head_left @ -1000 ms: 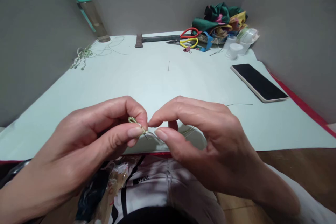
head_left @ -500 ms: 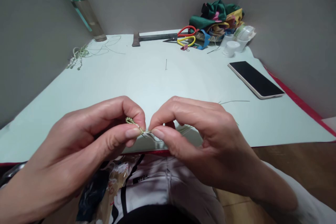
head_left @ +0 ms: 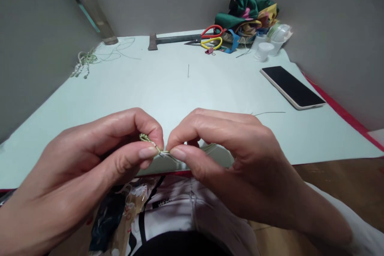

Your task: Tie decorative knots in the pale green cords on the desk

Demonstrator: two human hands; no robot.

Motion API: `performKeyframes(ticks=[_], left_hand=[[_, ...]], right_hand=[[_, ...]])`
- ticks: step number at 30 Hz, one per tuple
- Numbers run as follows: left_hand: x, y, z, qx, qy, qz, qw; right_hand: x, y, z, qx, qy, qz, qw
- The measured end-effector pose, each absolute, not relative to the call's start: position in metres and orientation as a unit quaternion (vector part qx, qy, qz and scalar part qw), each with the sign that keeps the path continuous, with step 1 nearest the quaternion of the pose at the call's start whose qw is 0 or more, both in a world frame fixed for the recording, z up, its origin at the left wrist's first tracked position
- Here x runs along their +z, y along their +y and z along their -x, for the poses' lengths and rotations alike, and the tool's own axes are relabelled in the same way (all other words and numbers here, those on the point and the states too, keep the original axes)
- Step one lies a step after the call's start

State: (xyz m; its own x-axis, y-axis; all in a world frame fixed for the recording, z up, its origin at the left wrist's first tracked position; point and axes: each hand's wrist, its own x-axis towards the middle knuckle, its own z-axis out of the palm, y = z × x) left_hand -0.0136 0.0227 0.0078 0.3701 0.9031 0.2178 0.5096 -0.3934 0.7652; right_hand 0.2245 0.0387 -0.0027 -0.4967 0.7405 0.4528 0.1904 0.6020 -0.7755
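My left hand [head_left: 99, 156] pinches a small knotted piece of pale green-yellow cord [head_left: 147, 140] between thumb and forefinger, just above the near edge of the pale green table [head_left: 168, 88]. My right hand [head_left: 228, 156] pinches the same cord's loose strands right beside it, fingertips almost touching those of the left. Thin strands trail off under my right fingers, where they are hidden.
A phone [head_left: 292, 87] lies at the right. At the back are scissors [head_left: 207, 39], a hammer [head_left: 168, 41], a pile of coloured cloth [head_left: 249, 12], small white cups [head_left: 265, 50], a bottle [head_left: 90, 10] and a bundle of cord [head_left: 82, 62]. A pin [head_left: 188, 70] lies mid-table.
My right thumb and forefinger have closed up against the left fingertips on the cord. The view has tilted slightly, shifting the table items.
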Motion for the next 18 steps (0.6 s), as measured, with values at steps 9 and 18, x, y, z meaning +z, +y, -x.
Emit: performKeyframes(ticks=[9,18], left_hand=[[0.007,0.019,0.018,0.312,0.467,-0.762,0.321],[0.01,0.017,0.018,0.333,0.478,-0.732,0.354]], right_hand=[[0.004,0.04,-0.223,0.276,-0.827,0.277,0.405],[0.008,0.03,-0.211,0.184,-0.856,0.307,0.374]])
